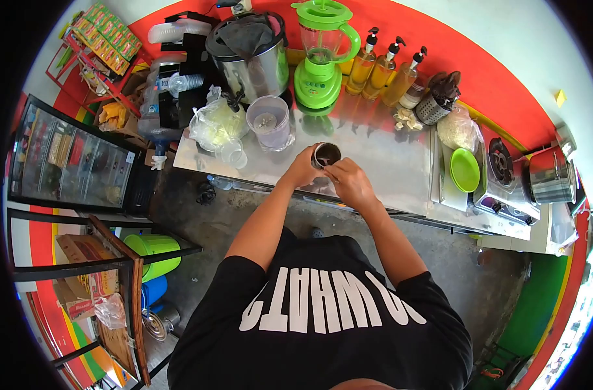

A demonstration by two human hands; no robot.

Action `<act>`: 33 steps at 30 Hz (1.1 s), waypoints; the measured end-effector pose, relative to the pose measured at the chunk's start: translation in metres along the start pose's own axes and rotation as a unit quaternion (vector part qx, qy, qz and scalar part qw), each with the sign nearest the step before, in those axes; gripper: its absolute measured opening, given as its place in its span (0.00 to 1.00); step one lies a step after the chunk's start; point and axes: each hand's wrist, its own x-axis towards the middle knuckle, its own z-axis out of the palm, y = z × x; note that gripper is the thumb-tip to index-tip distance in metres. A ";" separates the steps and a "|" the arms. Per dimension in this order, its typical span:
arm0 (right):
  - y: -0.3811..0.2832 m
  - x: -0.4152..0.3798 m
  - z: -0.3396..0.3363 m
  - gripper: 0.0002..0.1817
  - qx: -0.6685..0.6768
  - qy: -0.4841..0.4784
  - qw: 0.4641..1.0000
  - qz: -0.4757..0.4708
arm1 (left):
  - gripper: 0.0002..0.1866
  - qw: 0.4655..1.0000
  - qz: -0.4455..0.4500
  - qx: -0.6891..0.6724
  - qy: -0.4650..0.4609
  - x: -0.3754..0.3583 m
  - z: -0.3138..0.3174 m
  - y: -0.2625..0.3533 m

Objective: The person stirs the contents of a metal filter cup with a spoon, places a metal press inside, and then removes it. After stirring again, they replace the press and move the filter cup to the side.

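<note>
My left hand (pixel 301 169) is wrapped around a small round cup (pixel 326 153) at the front edge of the steel counter (pixel 381 159). The cup's mouth faces up toward me and its inside looks dark. Against the cup's near right rim, my right hand (pixel 351 184) is closed in a pinch. What its fingers hold is too small to make out. Left of the cup stand a clear plastic tub (pixel 268 123) and a small clear plastic cup (pixel 233 155). Behind it is a green blender (pixel 318 81).
Three pump bottles (pixel 379 68) of yellowish liquid line the back wall. To the right are a green plate (pixel 464 170), a gas stove (pixel 504 188) and a metal pot (pixel 551 175). A steel urn (pixel 251 62) and a plastic bag (pixel 217 122) stand left. A glass-fronted fridge (pixel 72 162) is far left.
</note>
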 end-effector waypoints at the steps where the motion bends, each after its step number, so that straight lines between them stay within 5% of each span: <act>1: 0.001 -0.002 -0.003 0.08 -0.002 0.002 1.000 0.002 | 0.44 1.000 0.005 -0.005 0.007 0.002 0.001 -0.005; 7: 0.005 0.009 -0.035 0.06 0.036 0.015 0.999 0.003 | 0.45 1.000 0.012 -0.003 0.007 -0.003 0.000 0.004; 9: 0.010 0.009 -0.029 0.13 -0.012 0.028 0.999 0.037 | 0.45 1.000 0.002 -0.001 0.000 -0.002 -0.001 0.007; 15: 0.008 -0.011 0.000 0.09 -0.114 0.001 0.993 0.000 | 0.44 0.999 0.000 -0.035 0.016 0.001 0.004 -0.006; 19: -0.009 -0.014 0.004 0.03 -0.077 0.012 0.996 0.041 | 0.43 1.000 0.003 -0.008 0.024 0.001 0.004 -0.014; 25: 0.000 0.001 -0.011 0.08 0.062 0.076 0.988 0.115 | 0.43 0.999 0.013 -0.046 0.021 -0.002 0.003 -0.003; 33: 0.003 -0.002 -0.003 0.08 0.053 0.010 0.999 0.002 | 0.43 0.999 0.001 -0.034 0.021 -0.002 0.002 0.001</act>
